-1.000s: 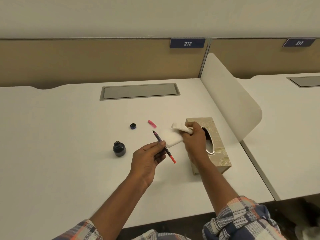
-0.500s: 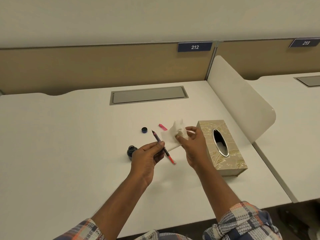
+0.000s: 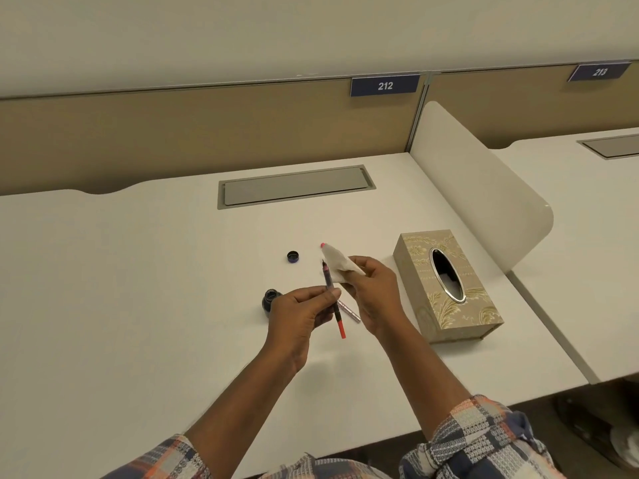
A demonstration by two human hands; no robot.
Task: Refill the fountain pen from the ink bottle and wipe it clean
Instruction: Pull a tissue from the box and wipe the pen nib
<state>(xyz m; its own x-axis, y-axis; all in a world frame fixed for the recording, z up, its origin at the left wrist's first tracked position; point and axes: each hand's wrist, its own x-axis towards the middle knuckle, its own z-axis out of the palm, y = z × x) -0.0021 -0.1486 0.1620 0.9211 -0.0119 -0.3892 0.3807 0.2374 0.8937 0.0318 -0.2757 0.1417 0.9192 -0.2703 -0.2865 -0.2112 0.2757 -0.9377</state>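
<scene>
Left hand (image 3: pixel 300 314) pinches the fountain pen (image 3: pixel 332 299) nib-up; right hand (image 3: pixel 375 292) beside it grips a tissue (image 3: pixel 337 262) above the white desk (image 3: pixel 138 288).

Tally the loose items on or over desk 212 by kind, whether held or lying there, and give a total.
Pen parts: 3, namely the pen in the left hand, a silver barrel on the desk, and a pink cap
Ink bottle: 1
Bottle cap: 1
Tissue, in the right hand: 1
Tissue box: 1
Total: 7
</scene>
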